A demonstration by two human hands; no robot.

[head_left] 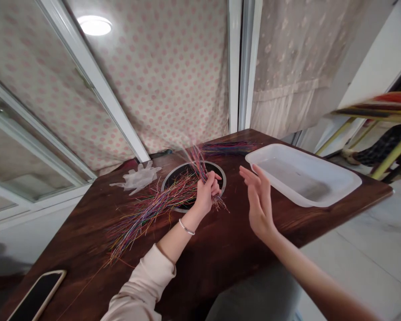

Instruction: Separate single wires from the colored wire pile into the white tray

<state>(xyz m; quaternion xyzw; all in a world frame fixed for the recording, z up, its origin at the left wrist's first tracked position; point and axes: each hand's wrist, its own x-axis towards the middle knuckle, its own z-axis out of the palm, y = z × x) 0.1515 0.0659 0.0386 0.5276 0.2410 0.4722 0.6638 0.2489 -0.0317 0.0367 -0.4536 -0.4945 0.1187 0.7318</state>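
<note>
My left hand is closed around a bundle of thin coloured wires; the strands stand up above the fist and short ends poke out below it. Under and left of that hand, a larger loose pile of multicoloured wires lies across a round dark inset with a grey rim in the tabletop. My right hand is raised, fingers stretched and nothing in it, between the wire bundle and a white plastic tub. Farther back lies another flat bundle of dark bluish and reddish wires.
A crumpled clear plastic glove lies left of the round inset. At the lower left rests a phone on the dark wooden table. Glass doors with a dotted curtain stand behind. A yellow-legged rack is at the right.
</note>
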